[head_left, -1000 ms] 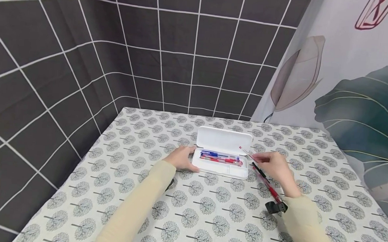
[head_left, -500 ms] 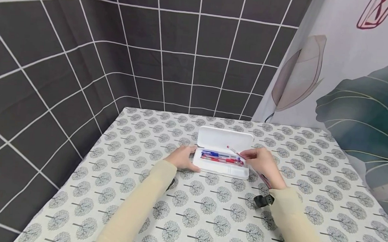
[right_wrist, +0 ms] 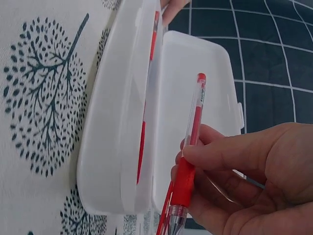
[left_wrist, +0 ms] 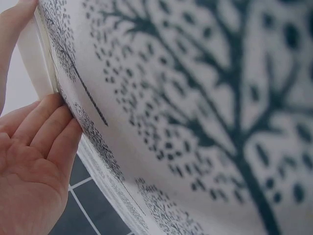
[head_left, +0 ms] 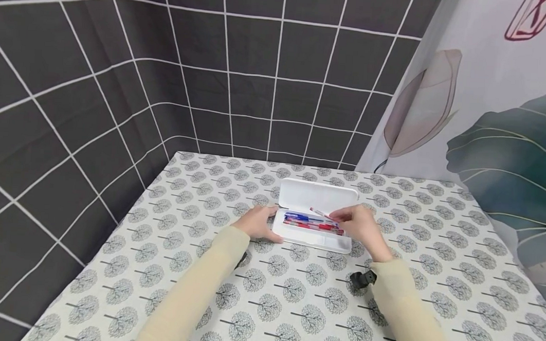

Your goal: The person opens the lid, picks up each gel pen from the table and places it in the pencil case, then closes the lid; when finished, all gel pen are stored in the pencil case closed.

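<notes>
A white pencil case (head_left: pixel 299 237) lies with its lid (head_left: pixel 320 193) raised. Blue pens (head_left: pixel 297 216) and red pens (head_left: pixel 304 224) lie inside it. My left hand (head_left: pixel 257 223) holds the case's left end, thumb on the near side and fingers on the far side; in the left wrist view its fingers (left_wrist: pixel 49 122) touch the case edge. Just above the case's right part, my right hand (head_left: pixel 361 225) pinches a red gel pen (right_wrist: pixel 191 129) between thumb and fingers, its red end pointing away. A red strip (right_wrist: pixel 165 210) shows beside that pen; I cannot tell what it belongs to.
A white tablecloth (head_left: pixel 289 300) with grey tree prints covers the table. A dark gridded curtain (head_left: pixel 249 92) hangs behind and at the left, a leaf-printed cloth (head_left: pixel 498 120) at the right. A black object (head_left: pixel 362 279) sits at the right wrist.
My right hand has moved left with the red pen, from beside the case to over its right part. A red pen seen earlier under that hand is now hidden. My left hand stays put.
</notes>
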The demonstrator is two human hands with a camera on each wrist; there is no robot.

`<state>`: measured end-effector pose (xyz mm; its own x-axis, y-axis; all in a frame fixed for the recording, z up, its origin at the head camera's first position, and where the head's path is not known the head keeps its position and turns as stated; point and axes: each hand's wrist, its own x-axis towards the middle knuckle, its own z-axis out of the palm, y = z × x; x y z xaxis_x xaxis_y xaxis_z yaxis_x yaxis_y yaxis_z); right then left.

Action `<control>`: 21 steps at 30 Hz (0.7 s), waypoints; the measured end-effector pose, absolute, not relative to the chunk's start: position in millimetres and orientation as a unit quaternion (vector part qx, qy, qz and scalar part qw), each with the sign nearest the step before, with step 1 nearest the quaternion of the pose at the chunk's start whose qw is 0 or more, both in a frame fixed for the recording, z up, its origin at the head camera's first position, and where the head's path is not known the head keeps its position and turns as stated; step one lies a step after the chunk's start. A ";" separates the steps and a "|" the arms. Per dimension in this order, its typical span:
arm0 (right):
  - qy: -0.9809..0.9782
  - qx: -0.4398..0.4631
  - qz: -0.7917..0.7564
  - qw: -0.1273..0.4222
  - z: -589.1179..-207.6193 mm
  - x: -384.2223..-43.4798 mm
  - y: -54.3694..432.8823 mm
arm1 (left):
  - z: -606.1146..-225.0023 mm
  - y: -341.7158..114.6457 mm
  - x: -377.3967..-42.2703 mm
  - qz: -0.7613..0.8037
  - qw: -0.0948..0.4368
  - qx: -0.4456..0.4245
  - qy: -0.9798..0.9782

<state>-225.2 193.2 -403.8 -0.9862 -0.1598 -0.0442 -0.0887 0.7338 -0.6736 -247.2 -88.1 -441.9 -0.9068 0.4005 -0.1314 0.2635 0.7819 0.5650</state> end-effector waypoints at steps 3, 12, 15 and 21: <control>0.936 -0.082 -0.340 0.043 -404.7 -226.3 187.1 | -441.0 -87.5 -247.0 0.277 0.123 0.177 0.936; 0.935 -0.098 -0.338 0.042 -409.5 -226.0 171.1 | -438.8 -85.4 -243.6 0.278 0.132 0.168 0.937; 0.938 -0.107 -0.329 0.035 -411.4 -226.3 167.0 | -438.9 -85.5 -243.3 0.280 0.132 0.167 0.936; 0.939 -0.098 -0.326 0.041 -415.4 -229.2 158.4 | -439.7 -86.7 -244.4 0.277 0.124 0.170 0.937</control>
<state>-229.2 158.4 -415.4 -0.9774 -0.2112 -0.0128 -0.1579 0.7680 -0.6206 -244.4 -86.7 -439.7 -0.9114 0.3879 -0.1377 0.2505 0.7881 0.5623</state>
